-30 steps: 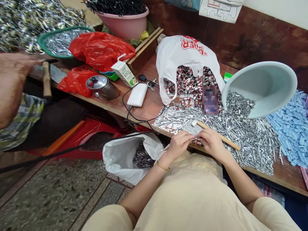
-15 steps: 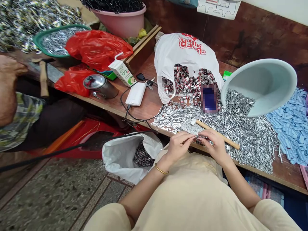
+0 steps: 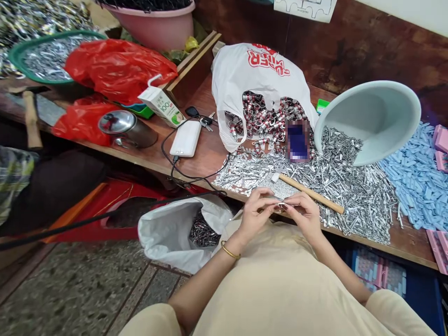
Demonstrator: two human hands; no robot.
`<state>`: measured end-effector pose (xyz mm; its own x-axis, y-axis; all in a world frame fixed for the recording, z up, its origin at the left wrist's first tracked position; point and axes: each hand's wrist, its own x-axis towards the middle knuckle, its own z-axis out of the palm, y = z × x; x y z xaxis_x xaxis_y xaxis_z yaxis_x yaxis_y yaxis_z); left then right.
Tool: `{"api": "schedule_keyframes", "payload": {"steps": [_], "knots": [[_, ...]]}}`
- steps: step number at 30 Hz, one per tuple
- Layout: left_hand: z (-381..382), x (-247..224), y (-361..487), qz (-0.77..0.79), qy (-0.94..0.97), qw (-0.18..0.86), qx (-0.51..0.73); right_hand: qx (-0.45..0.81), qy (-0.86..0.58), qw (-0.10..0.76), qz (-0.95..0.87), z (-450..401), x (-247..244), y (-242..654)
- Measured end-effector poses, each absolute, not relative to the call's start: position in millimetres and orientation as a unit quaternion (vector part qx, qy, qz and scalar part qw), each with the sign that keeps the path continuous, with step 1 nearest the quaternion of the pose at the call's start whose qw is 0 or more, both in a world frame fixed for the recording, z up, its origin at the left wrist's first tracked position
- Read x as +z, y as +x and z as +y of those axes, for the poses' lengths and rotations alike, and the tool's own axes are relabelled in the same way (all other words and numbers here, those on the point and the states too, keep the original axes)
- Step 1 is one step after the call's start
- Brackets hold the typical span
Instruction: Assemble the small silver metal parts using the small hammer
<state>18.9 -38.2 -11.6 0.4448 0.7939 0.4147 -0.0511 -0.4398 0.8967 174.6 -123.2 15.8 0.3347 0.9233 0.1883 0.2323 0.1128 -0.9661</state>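
My left hand (image 3: 258, 211) and my right hand (image 3: 304, 212) meet at the fingertips over the table's front edge. Between them they pinch a small metal piece (image 3: 280, 204), partly covered by the fingers. Just beyond lies a hammer (image 3: 310, 192) with a wooden handle and a pale head, resting on a heap of small silvery metal parts (image 3: 364, 205). Behind the heap, a white plastic bag (image 3: 266, 74) lies open with red and silver metal pieces (image 3: 262, 116) inside and spilling out. A phone (image 3: 297, 141) with a blurred outline stands against them.
A grey tub (image 3: 378, 116) lies tipped at right, beside light blue pieces (image 3: 420, 177). At left are a white power bank (image 3: 186, 138) with a cable, a drink carton (image 3: 161, 107), a metal mug (image 3: 129, 128) and red bags (image 3: 115, 70). An open white sack (image 3: 168, 233) stands below the table edge.
The whole scene has shifted left in view. Both hands still pinch together, with the fingers rearranged and the metal piece showing brighter. The other person's arm at left has left the view.
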Motion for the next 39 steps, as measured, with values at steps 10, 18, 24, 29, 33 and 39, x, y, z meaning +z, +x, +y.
{"api": "schedule_keyframes", "payload": {"steps": [10,18,24,29,33,39], "knots": [[-28.4,-40.7,1.0,0.427,0.549,0.622,0.359,0.142,-0.757,0.380,-0.513,-106.4,-13.1,276.7],[8.7,-56.2,-19.9,0.478,0.514,0.651,0.288,0.029,-0.774,0.201,-0.600,-82.6,-35.8,345.6],[23.3,-51.0,-25.6,0.464,0.498,0.689,0.249,0.129,-0.776,0.367,-0.497,-91.2,-22.7,329.7],[34.1,-50.1,-28.5,0.475,0.514,0.678,0.226,0.394,-0.644,0.540,-0.373,-98.9,4.2,294.7],[37.7,-53.2,-32.2,0.476,0.527,0.664,0.234,0.470,-0.583,0.570,-0.337,-99.8,20.4,270.7],[36.7,-58.1,-33.0,0.459,0.541,0.659,0.249,0.495,-0.568,0.566,-0.336,-87.6,20.2,238.9]]}}
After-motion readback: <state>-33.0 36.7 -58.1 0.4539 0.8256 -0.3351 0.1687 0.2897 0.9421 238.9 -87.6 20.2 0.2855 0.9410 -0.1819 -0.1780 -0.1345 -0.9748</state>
